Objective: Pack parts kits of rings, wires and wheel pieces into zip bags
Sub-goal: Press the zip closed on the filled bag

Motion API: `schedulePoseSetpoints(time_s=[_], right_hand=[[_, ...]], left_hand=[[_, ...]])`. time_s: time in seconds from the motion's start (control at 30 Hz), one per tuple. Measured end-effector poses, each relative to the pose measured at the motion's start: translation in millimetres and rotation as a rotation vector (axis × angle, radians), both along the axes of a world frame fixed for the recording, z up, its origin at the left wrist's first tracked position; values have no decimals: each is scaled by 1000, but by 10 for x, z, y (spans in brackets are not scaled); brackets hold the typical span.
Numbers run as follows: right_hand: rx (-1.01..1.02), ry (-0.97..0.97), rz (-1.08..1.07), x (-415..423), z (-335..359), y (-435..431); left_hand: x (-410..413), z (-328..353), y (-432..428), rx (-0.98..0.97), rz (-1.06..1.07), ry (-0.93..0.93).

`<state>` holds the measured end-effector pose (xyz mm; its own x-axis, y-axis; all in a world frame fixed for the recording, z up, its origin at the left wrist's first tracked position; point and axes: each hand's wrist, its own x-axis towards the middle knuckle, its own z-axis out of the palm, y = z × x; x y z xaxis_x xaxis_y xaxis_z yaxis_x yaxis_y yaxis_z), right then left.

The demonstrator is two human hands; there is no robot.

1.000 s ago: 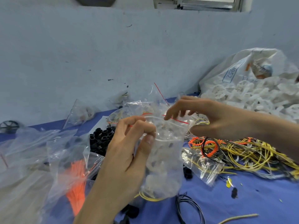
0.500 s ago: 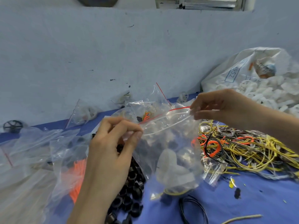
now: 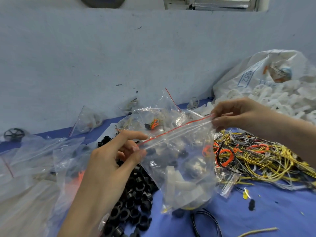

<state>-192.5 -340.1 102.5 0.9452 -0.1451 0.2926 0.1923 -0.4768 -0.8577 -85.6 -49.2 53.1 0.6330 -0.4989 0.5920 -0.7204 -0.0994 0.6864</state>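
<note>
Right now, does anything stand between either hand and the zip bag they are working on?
Nothing visible does. The left hand pinches one end of the zip bag at its red-lined top edge and the right hand pinches the other end, so both grip it directly.

My left hand [image 3: 109, 161] and the bag [image 3: 179, 168] cover part of the rings [image 3: 136, 199]. Through the plastic the dark shapes inside blur; I cannot count them. The sack [image 3: 256, 71] and wires [image 3: 273, 159] run off the right edge; the sack's small print is too blurred to read.
</note>
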Motion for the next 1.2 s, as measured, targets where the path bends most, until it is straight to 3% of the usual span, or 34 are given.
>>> schedulePoseSetpoints(time_s=[0.37,0.43,0.57,0.67,0.77,0.9,1.03,1.2], right_hand=[[-76,-58,-13,4,-5,21],[-222,-50,-59,-15,32,121],[-717,-146,-32,-18,128,563],[-815,-157,69,68,168,822],[-802,-73,69,129,196,884],[-619,16,107,122,187,869],[-475,37,156,126,166,885],[-460,18,151,138,162,913]], left_hand=[[-22,15,-22,-44,-38,-34],[-35,11,-54,-36,-28,-71],[-137,16,-191,-23,-3,-167],[-210,26,-282,-32,17,-213],[-247,29,-323,-76,14,-207],[-278,25,-329,-111,-19,-130],[-309,32,-324,-67,-69,-121],[-302,19,-329,-101,-85,-75]])
